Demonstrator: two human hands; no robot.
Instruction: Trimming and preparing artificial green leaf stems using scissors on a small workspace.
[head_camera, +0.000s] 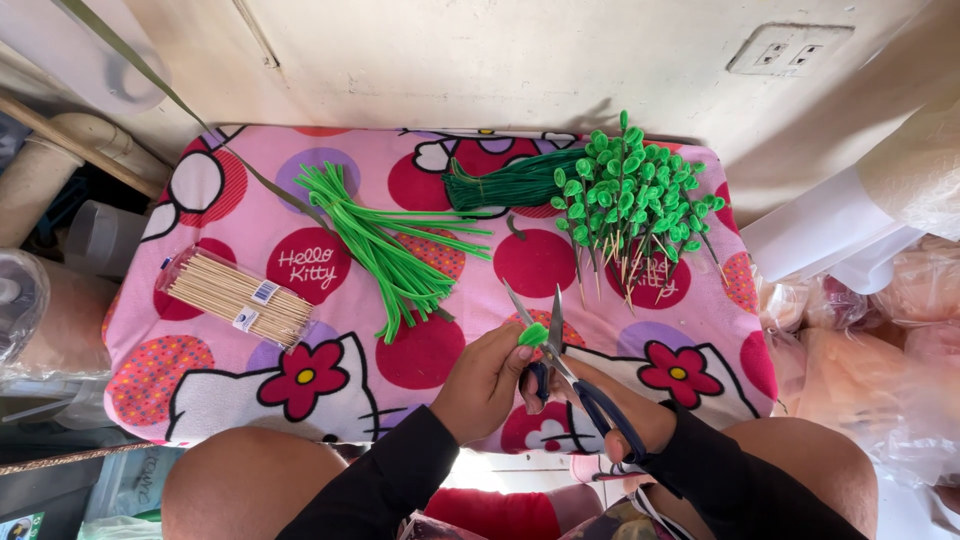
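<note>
My left hand (485, 382) pinches a short bright green pipe cleaner piece (533, 334) at its fingertips. My right hand (610, 405) grips blue-handled scissors (568, 372), whose open blades point up beside the green piece. Both hands hover over the near edge of a pink cartoon-print cloth (330, 385). On it lie a bundle of light green pipe cleaners (385, 245), a bundle of dark green ones (510, 185), and a pile of wooden sticks tipped with green loops (630, 205).
A clear pack of wooden skewers (238, 297) lies on the cloth at left. Cardboard tubes (40, 175) and plastic bags (30, 310) crowd the left side. Plastic-wrapped rolls (890, 300) stand at right. My bare knees (245, 480) sit below the cloth.
</note>
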